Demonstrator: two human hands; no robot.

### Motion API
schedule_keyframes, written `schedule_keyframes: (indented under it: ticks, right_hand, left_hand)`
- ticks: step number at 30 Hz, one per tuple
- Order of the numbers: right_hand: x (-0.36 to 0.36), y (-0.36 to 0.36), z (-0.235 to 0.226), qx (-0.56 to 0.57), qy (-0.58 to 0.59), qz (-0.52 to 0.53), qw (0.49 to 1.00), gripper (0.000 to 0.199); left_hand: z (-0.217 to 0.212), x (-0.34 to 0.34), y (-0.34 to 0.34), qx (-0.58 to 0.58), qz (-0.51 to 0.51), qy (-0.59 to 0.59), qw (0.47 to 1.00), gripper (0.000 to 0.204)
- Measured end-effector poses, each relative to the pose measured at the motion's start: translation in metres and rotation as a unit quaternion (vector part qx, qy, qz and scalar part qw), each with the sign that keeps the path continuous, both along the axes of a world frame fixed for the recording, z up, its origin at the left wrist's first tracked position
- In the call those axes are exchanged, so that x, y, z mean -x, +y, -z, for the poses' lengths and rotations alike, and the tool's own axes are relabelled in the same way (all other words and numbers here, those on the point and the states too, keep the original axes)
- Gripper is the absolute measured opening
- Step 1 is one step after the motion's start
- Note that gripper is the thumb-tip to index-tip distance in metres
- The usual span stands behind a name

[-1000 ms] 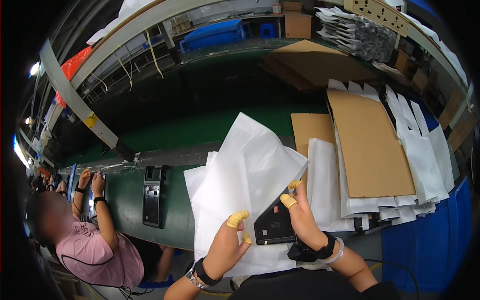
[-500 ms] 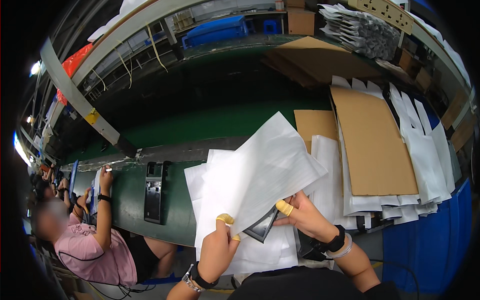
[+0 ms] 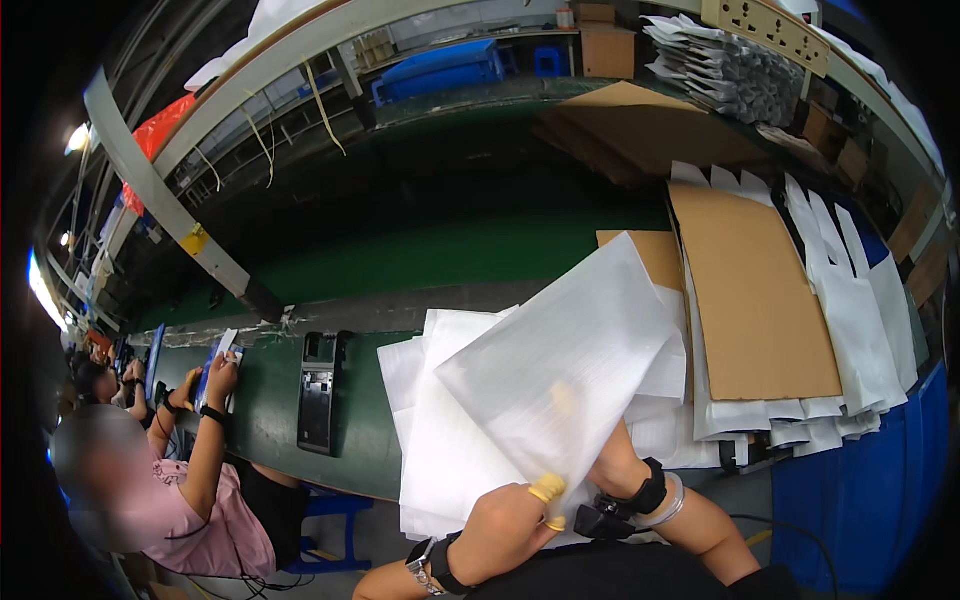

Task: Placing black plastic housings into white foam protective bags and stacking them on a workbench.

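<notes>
My left hand [image 3: 505, 522], with yellow finger cots, pinches the lower edge of a white foam bag [image 3: 560, 340]. The bag stands tilted over a stack of similar white foam bags [image 3: 425, 410]. My right hand [image 3: 615, 462] reaches up behind or inside the bag; I cannot tell which. One of its yellow finger cots shows faintly through the thin foam, but its fingers and anything in them are hidden. Left of the stack, a black plastic frame [image 3: 318, 395] lies on the green tabletop [image 3: 370, 450].
On the right stands a thick row of white foam bags [image 3: 855, 320] with a cardboard sheet [image 3: 755, 300] against it. More cardboard [image 3: 640, 130] lies farther back. A blue bin [image 3: 860, 480] is at lower right. At left, a person in pink [image 3: 215, 510] handles a blue-and-white item.
The foam bag has shifted right and tilted more upright. My right hand has gone behind or into it, and the black frame it held is out of sight. My left hand moved right and down.
</notes>
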State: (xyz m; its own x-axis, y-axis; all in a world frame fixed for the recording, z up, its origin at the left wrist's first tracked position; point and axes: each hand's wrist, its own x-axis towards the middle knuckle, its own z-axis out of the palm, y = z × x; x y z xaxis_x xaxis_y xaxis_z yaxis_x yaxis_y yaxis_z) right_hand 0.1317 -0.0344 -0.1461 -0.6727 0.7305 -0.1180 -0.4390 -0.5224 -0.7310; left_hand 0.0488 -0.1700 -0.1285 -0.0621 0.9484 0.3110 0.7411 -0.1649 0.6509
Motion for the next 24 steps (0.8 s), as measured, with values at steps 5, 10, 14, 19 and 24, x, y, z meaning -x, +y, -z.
schedule_keyframes:
  ticks: [5,10,14,19,24]
  right_hand:
    - [-0.009,0.004,-0.002,0.044,-0.005,-0.074,0.996,0.031]
    - [-0.023,0.024,0.013,-0.147,-0.054,-0.168,0.973,0.035]
    - [-0.039,0.031,-0.002,-0.278,-0.093,-0.249,0.923,0.048]
    - [-0.042,0.022,-0.009,-0.302,-0.087,-0.167,0.935,0.054]
    - [-0.053,0.036,-0.036,-0.245,-0.012,0.232,0.941,0.037]
  left_hand:
    - [-0.018,0.001,0.008,0.064,0.119,0.042,0.990,0.028]
    - [-0.054,0.045,-0.010,-0.111,0.022,-0.009,0.994,0.043]
    - [-0.053,0.069,0.005,-0.045,-0.185,-0.183,0.965,0.072]
    - [-0.025,0.077,0.018,0.179,-0.031,-0.450,0.875,0.052]
    - [-0.022,0.074,0.011,-0.018,-0.178,-0.398,0.900,0.044]
